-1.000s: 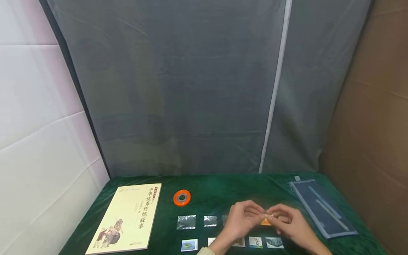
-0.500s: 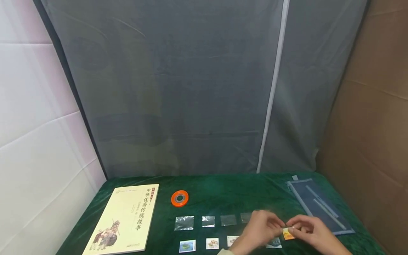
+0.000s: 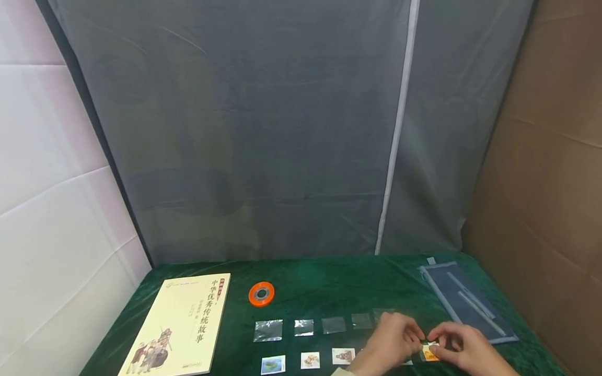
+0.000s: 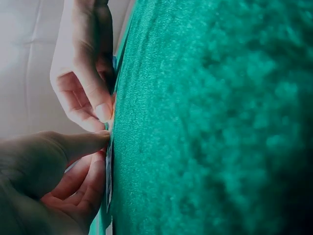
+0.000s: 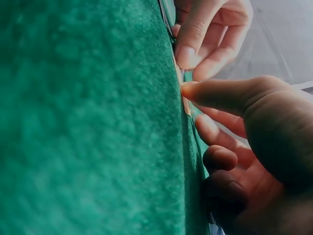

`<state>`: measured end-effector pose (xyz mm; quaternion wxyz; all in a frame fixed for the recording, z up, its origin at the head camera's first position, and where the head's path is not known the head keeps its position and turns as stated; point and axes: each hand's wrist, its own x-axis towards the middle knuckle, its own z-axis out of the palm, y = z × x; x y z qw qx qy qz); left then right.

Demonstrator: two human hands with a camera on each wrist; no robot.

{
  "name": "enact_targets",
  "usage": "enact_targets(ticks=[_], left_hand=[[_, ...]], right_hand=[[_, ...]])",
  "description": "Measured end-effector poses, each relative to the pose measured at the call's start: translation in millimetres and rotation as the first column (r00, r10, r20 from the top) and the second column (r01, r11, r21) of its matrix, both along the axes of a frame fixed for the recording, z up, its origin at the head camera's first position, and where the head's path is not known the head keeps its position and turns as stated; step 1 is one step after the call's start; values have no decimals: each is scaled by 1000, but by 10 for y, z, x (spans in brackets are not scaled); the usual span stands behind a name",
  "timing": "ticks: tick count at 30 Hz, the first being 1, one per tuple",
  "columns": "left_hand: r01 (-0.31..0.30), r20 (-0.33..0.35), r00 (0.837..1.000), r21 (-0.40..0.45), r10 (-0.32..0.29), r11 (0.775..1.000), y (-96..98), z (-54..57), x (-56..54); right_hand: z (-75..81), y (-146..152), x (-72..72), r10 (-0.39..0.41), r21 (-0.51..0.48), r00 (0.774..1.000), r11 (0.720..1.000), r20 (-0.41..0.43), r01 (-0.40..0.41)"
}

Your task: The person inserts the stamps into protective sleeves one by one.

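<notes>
A small orange-and-yellow postage stamp lies close to the green cloth at the right end of a row of stamps. My left hand pinches its left edge, thumb and fingertips bent together. From the other side my right hand pinches it, thumb over the stamp's face. In the right wrist view the stamp appears edge-on, flat along the cloth, under the right thumb. The left forearm covers part of the row, where a blue-green stamp, a floral stamp and a brownish stamp show.
Several clear plastic sleeves form a row behind the stamps. An orange tape roll sits farther back. A cream book lies at the left, and a blue mesh zip pouch at the right. A grey curtain hangs behind.
Both hands have carried the orange stamp rightward and down, from near the sleeves to the right end of the stamp row. The head view has shifted slightly, with more sleeves uncovered.
</notes>
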<state>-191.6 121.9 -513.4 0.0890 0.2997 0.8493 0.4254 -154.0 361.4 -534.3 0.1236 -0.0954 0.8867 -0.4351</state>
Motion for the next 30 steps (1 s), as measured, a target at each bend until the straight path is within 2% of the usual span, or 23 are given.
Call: enact_targets(ticks=[4, 8, 11, 14, 19, 22, 25, 30], left_hand=[[6, -24, 1000, -12, -6, 1000, -26, -5, -4], [6, -80, 997, -10, -7, 1000, -112, -48, -57], [-25, -118, 993, 8, 26, 1000, -211, -71, -131], [-86, -155, 984, 8, 86, 996, -314, -81, -218], [-208, -249, 950, -46, 190, 977, -455, -101, -317], [-260, -279, 931, -56, 235, 964, -507, -125, -341], [-280, -284, 924, -53, 254, 959, -541, -132, -351], [-280, -290, 926, -99, 241, 955, -552, -99, -356]], right_hand=[[0, -60, 24, 9, 59, 992, 998, -124, -2], [-21, -138, 8, 23, 37, 981, 999, -194, -17], [-52, -228, -33, 62, -23, 978, 997, -201, -68], [-91, -336, -82, 124, -55, 970, 989, -207, -138], [-136, -461, -120, 207, -18, 946, 976, -250, -219], [-135, -491, -125, 244, -2, 936, 968, -254, -253], [-114, -506, -123, 247, -8, 945, 967, -212, -255], [-78, -526, -117, 226, 2, 957, 973, -183, -230]])
